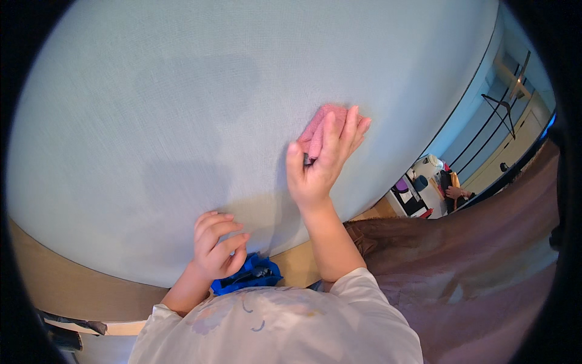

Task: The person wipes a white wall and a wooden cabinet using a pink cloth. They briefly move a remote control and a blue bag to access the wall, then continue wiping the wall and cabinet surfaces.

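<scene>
My right hand (321,170) presses a folded pink cloth (317,126) flat against a pale blue-grey wall (182,109). Its fingers lie over the cloth, with the thumb at the cloth's lower left edge. A small dark spot shows between thumb and cloth, too little of it to name. Lower and to the left, my left hand (219,246) hovers near the wall's bottom edge with loosely bent fingers and nothing in them. Just below that hand sits a crumpled blue bag-like thing (251,273), partly hidden by my shirt.
A brown drape (461,273) hangs at the right. Beyond the wall's right edge are a dark clothes hanger (506,112), a shelf with several small items (418,188), and another person's hand (454,192). A wooden ledge (91,285) runs along the lower left.
</scene>
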`<action>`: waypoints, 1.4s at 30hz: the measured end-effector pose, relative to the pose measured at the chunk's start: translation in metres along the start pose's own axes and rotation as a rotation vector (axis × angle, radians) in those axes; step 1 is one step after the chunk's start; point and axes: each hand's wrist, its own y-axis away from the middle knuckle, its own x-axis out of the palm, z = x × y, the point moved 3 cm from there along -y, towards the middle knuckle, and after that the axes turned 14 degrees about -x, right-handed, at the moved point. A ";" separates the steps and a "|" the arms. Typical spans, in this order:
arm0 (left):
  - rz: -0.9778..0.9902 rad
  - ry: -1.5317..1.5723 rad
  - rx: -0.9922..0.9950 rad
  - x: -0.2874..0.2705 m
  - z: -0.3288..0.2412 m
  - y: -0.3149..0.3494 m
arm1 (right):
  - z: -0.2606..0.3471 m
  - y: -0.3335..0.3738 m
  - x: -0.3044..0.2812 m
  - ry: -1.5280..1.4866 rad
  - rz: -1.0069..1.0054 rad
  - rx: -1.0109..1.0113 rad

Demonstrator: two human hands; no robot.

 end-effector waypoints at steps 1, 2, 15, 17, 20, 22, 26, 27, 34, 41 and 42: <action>-0.002 0.000 0.008 -0.001 0.001 0.000 | 0.000 0.000 0.003 0.022 0.011 -0.020; -0.004 -0.001 0.015 -0.002 0.002 -0.001 | 0.001 0.001 0.005 0.033 0.012 -0.010; -0.052 0.027 0.066 -0.010 0.003 -0.010 | 0.019 0.044 0.004 -0.079 0.090 -0.142; -0.052 0.020 0.057 -0.012 0.003 -0.008 | 0.010 0.019 0.007 -0.021 -0.013 0.002; -0.057 -0.010 0.043 -0.015 0.002 -0.007 | 0.024 -0.004 0.017 -0.069 -0.021 0.002; -0.067 -0.030 0.044 -0.016 0.001 -0.007 | 0.048 -0.001 0.028 -0.077 0.116 -0.134; -0.113 -0.052 0.053 -0.020 0.002 -0.009 | 0.070 0.029 0.027 -0.204 0.166 -0.397; -0.129 -0.066 0.053 -0.021 0.003 -0.008 | 0.067 0.037 0.022 -0.205 0.189 -0.417; -0.165 -0.108 0.020 -0.031 0.008 -0.003 | 0.013 0.003 0.014 -0.018 -0.013 0.018; -0.166 -0.069 0.025 -0.023 0.005 -0.001 | 0.075 -0.006 0.046 -0.136 0.135 -0.371; -0.163 -0.070 0.025 -0.022 0.005 0.000 | 0.080 0.004 0.045 -0.146 0.126 -0.365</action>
